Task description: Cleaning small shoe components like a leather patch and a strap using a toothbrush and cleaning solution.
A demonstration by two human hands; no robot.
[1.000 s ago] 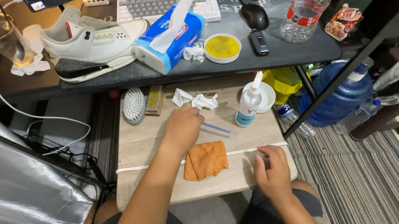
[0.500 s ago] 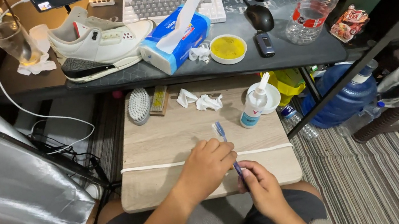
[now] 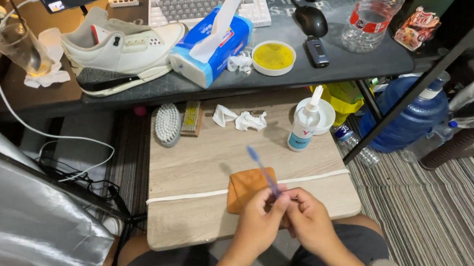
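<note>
The orange cloth (image 3: 247, 187) is uncovered again; both hands' (image 3: 283, 216) grips pinch shut on the blue toothbrush (image 3: 262, 169).

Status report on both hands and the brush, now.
Left hand and right hand together, fingers pinching the toothbrush handle. Bristles up, over the orange cloth. Nothing blocking.

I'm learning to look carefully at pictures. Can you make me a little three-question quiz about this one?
1. True or false: both hands hold the blue toothbrush.
2. What lies under the toothbrush on the wooden board? A) orange cloth B) sneaker C) keyboard
3. Fill in: the white scrub brush lies near the board's far ______ corner.

Key:
1. True; left hand and right hand meet at its handle.
2. A, the orange cloth.
3. Left.
</note>
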